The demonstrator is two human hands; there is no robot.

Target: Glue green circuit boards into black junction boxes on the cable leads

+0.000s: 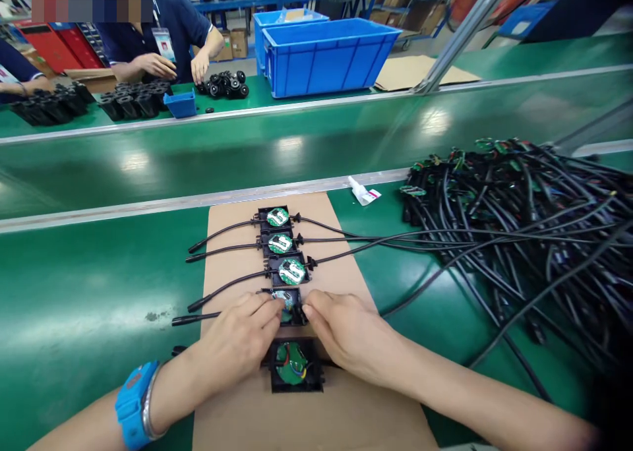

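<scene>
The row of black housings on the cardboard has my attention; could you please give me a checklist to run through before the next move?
1. Left-hand grip at the fourth housing from the far end: ok, at its left side.
2. Right-hand grip at that housing: ok, at its right side.
3. Far three boards in their housings: ok.
4. Fourth board fully seated: cannot tell, fingers partly cover it.
5. Nearest board matching the far three: not ok, it shows coloured wires instead of large white patches.
</scene>
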